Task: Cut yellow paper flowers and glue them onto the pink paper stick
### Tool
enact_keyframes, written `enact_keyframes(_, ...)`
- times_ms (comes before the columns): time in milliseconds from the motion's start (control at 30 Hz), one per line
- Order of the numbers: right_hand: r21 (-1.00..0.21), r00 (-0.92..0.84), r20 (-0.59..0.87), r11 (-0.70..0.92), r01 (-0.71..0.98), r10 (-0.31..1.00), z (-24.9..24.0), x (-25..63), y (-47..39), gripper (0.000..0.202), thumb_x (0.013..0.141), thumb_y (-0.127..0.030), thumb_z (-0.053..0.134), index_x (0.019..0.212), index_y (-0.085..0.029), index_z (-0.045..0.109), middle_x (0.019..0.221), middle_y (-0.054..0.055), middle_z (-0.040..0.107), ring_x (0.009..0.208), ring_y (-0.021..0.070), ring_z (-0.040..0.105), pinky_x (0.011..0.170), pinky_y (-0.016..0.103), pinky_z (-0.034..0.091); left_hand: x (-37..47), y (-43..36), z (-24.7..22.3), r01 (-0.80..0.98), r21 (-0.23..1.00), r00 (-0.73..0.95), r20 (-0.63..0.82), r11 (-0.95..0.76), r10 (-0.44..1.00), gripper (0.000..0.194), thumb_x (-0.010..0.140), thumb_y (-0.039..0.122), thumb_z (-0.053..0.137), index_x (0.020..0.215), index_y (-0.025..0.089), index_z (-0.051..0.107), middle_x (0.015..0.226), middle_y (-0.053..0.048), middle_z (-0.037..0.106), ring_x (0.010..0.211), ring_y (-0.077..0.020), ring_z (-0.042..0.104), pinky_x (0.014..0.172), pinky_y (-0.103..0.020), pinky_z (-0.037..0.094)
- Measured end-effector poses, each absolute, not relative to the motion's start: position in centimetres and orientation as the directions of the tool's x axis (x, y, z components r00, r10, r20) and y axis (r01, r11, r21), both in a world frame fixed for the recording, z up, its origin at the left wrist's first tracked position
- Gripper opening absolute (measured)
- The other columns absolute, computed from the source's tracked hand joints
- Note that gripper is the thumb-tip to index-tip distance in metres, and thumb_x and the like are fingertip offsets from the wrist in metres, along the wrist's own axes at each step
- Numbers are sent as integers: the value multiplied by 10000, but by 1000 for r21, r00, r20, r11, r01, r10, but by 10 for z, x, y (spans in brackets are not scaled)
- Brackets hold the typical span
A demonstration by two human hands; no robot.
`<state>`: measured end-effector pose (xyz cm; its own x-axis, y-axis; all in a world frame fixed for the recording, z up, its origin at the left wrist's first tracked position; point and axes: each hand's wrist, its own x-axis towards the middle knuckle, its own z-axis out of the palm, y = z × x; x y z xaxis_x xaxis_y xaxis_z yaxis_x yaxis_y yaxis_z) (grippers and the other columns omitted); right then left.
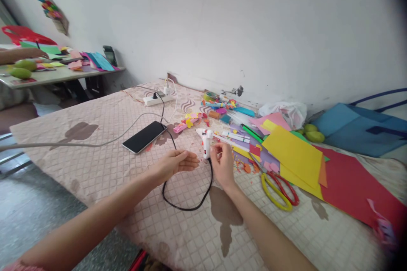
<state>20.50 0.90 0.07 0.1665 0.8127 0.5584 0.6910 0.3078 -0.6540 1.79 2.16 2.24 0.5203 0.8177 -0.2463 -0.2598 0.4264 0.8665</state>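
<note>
A small white glue gun (207,140) with a black cord stands on the patterned tablecloth. Just right of its handle is my right hand (223,165), its fingers curled together near the gun; whether they hold anything is hidden. My left hand (178,164) is to the left of the gun, palm turned inward, fingers stretched out and holding nothing. A black phone (144,137) lies beyond my left forearm. Red and yellow scissors (276,190) rest to the right of my right hand, beside paper scraps.
A white power strip (157,100) with plugs sits toward the wall. Yellow sheets (292,154), red paper (352,182) and a blue bag (359,129) lie at the right. At left, another person's hand (30,53) is over a second table (60,76).
</note>
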Motion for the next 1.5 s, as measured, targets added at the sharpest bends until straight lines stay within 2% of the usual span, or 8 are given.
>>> enact_keyframes(200, -643, -16, 526, 410, 647, 850, 5, 196, -10, 142, 770, -308, 610, 839, -188, 579, 815, 42, 558, 748, 179, 520, 671, 286, 431, 23, 20, 15, -285, 858, 544, -222, 427, 809, 259, 817, 343, 574, 885, 107, 656, 873, -106, 705, 805, -165, 660, 821, -305, 485)
enact_keyframes(467, -684, -73, 527, 474, 554, 847, 16, 195, -19, 203, 855, -206, 498, 652, -198, 511, 661, -1, 502, 655, 150, 470, 596, 263, 361, 26, 13, 20, -282, 858, 639, -166, 430, 751, 277, 830, 333, 570, 999, 119, 620, 1005, -117, 684, 933, -202, 645, 882, -334, 459)
enact_keyframes(667, -712, 12, 544, 454, 536, 839, 16, 202, -27, 171, 874, -198, 435, 706, -201, 470, 692, -14, 457, 649, 140, 441, 617, 264, 350, 30, 4, 39, -260, 843, 700, -172, 471, 693, 294, 847, 318, 547, 1051, 109, 580, 1102, -159, 644, 956, -238, 643, 896, -369, 456)
enact_keyframes(900, -762, 286, 504, 264, 591, 815, 15, 236, -27, 244, 918, -282, 336, 690, -211, 392, 620, -46, 372, 574, 128, 373, 553, 251, 307, 26, 4, 41, -181, 881, 659, -221, 437, 719, 352, 804, 364, 594, 1041, 106, 557, 1077, -166, 650, 937, -223, 647, 864, -363, 474)
enact_keyframes(1133, -668, 252, 426, 114, 735, 869, 18, 270, -36, 363, 887, -419, 374, 587, -214, 366, 517, -53, 363, 510, 124, 375, 512, 250, 291, 11, 13, 39, 177, 984, 491, -58, -35, 869, 313, 795, 418, 559, 672, 134, 518, 694, -45, 649, 625, -134, 618, 583, -248, 476)
enact_keyframes(1233, -604, 179, 354, 78, 793, 918, 22, 270, -17, 328, 838, -460, 447, 641, -200, 478, 585, -21, 523, 551, 132, 475, 538, 241, 335, 12, 15, 37, 391, 866, 468, 106, -313, 878, 387, 862, 420, 420, 617, 142, 533, 631, -32, 601, 588, -121, 566, 556, -237, 431)
enact_keyframes(1300, -577, 163, 318, 54, 815, 934, 24, 265, 4, 338, 810, -480, 479, 632, -197, 522, 589, -6, 576, 556, 140, 516, 540, 241, 336, 16, 16, 34, 458, 764, 492, 209, -455, 845, 316, 835, 377, 475, 625, 148, 537, 669, -31, 600, 619, -122, 547, 577, -237, 417)
enact_keyframes(1500, -493, 184, 194, -66, 867, 964, 18, 243, 55, 470, 726, -499, 550, 364, -212, 463, 416, 36, 532, 491, 175, 527, 486, 264, 271, 26, 16, 19, 513, 697, 505, 227, -501, 833, 123, 741, 242, 554, 665, 163, 497, 648, -5, 574, 591, -115, 512, 543, -227, 382)
